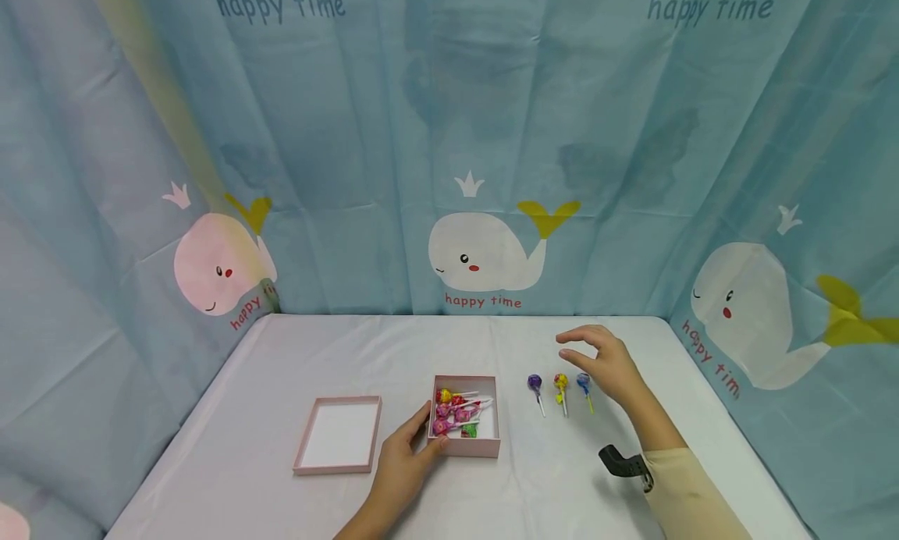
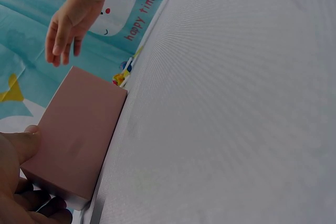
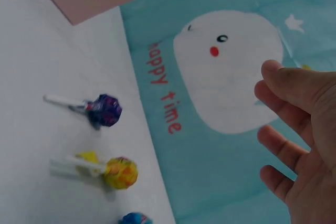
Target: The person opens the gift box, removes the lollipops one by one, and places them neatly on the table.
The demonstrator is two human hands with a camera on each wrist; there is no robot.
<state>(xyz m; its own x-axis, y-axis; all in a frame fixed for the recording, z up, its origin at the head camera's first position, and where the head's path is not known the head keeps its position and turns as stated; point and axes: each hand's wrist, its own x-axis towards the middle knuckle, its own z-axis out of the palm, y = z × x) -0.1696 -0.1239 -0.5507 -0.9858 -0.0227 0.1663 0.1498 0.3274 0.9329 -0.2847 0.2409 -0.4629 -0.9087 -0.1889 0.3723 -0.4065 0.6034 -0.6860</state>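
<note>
My left hand (image 1: 405, 456) grips the left side of a pink box (image 1: 472, 447), its thumb on the front wall near the corner. Inside lie several wrapped lollipops (image 1: 461, 413), mostly pink and red, with one yellow and a green wrapper. In the left wrist view, the thumb (image 2: 26, 142) presses the box's front wall. My right hand (image 1: 605, 360) hovers with spread, bent fingers and nothing between them. Below it, three lollipops stand in a row on the table: purple (image 1: 534, 382), yellow (image 1: 560, 381) and blue (image 1: 584, 381), sticks pointing toward me.
A shallow pink box lid (image 1: 298, 471) with a white inside lies left of the box. White cloth covers the table (image 1: 232, 462). A blue curtain (image 1: 365, 134) printed with whales surrounds the back and sides. A black strap (image 1: 621, 462) hangs at my right wrist.
</note>
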